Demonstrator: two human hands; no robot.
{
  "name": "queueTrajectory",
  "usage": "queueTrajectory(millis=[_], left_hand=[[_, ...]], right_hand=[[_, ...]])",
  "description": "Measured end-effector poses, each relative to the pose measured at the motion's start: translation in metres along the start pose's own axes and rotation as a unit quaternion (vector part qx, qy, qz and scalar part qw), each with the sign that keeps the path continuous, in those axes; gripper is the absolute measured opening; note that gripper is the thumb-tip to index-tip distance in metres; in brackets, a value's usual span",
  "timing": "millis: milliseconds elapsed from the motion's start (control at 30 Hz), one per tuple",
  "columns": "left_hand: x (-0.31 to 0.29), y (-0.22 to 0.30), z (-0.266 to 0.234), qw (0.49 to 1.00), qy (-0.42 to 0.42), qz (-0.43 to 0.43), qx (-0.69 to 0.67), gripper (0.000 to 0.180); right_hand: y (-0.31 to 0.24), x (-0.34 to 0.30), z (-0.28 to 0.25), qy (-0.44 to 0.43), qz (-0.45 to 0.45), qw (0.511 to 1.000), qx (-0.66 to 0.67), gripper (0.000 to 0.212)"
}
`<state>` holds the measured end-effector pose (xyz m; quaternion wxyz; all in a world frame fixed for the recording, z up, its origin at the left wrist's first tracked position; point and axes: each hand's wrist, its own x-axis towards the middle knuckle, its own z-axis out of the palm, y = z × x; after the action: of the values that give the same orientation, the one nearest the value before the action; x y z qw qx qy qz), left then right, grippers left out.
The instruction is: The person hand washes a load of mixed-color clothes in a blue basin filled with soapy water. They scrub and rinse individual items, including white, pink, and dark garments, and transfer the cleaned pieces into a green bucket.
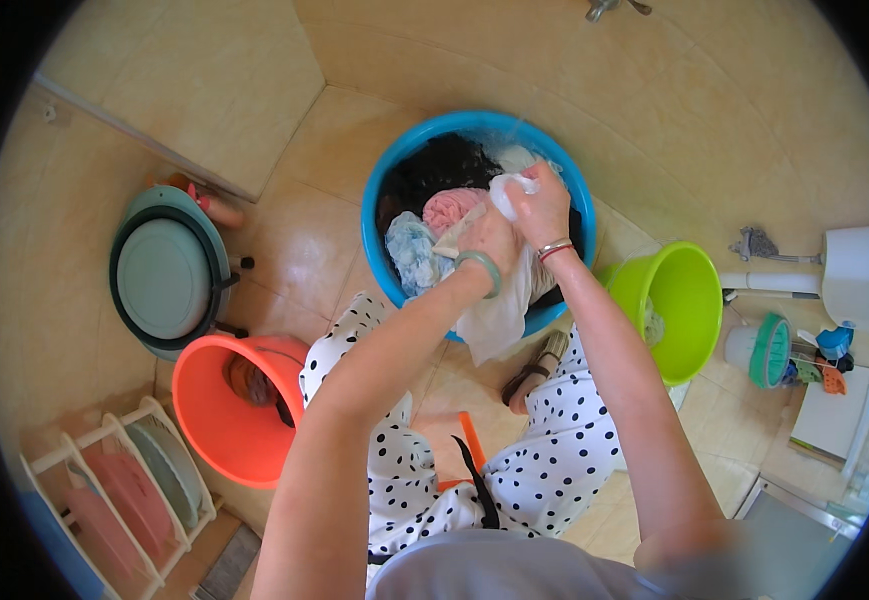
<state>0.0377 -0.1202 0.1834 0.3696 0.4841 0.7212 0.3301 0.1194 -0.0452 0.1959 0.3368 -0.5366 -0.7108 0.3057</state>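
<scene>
A round blue basin [372,232] on the tiled floor in front of me holds wet laundry. My right hand [542,208] is closed around a bunched part of a white cloth [502,318], above the basin. Close beside it, my left hand [490,240] grips the same cloth lower down; its fingertips are partly hidden. The cloth hangs over the basin's near rim. A rolled pink cloth [449,210], a light blue cloth [412,255] and a black garment [439,170] lie in the basin around my hands.
A tap [609,8] juts from the far wall. An orange bucket [204,400] with dark items stands left, a green bucket [694,310] right. Stacked folding basins [164,280] lean at the left wall near a white rack [109,430]. A toilet brush [754,243] hangs right.
</scene>
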Motion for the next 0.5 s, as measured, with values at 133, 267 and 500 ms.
queueTrajectory(millis=[133, 267, 500], left_hand=[[0.012, 0.001, 0.002, 0.991, -0.03, 0.109, -0.076, 0.079], [0.007, -0.005, -0.011, 0.987, -0.119, 0.108, -0.01, 0.089], [0.013, -0.003, -0.024, 0.964, -0.149, 0.131, -0.175, 0.073]], right_hand=[[0.04, 0.014, -0.008, 0.047, 0.037, 0.992, 0.114, 0.026], [0.013, -0.002, -0.016, -0.109, 0.107, 0.951, 0.27, 0.037], [0.008, 0.013, -0.055, -0.262, 0.092, 0.881, 0.383, 0.069]])
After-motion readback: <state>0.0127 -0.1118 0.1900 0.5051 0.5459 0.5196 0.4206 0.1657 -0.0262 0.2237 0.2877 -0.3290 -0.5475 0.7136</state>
